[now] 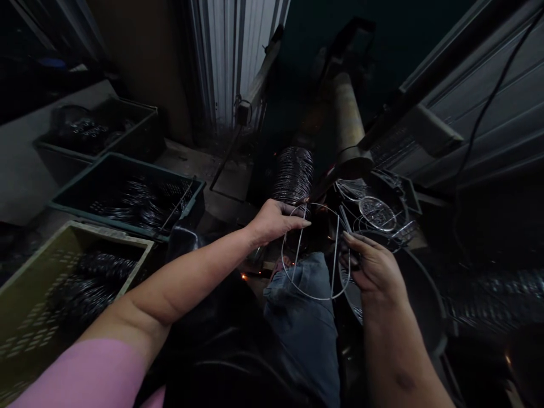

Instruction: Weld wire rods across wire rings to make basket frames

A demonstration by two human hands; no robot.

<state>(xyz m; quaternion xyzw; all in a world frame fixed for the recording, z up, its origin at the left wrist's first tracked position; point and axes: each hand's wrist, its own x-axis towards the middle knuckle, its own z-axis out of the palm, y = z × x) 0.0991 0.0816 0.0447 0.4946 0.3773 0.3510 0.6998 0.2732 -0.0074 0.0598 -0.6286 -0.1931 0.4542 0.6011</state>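
Observation:
My left hand [276, 222] is closed in a pinch on the upper left of a round wire ring [331, 298], thumb and fingers at one of its straight cross wires. Two straight wires span the ring, which hangs above my jeans-clad leg [304, 328]. My right hand [376, 260] is closed around a few short thin metal rods [342, 214], whose tips stick up past its fingers. The ring's right edge runs close to these fingers; contact there is unclear. Just beyond my left hand is a stack of dark wire rings [293, 173].
A thick cylindrical machine arm [351, 116] reaches down ahead. To the left stand a yellow crate [83, 229], a green crate [91, 212] and a grey bin [63, 153] with metal pieces. On the right is a round tub [436, 306], with finished-looking wire racks [377, 214] behind it.

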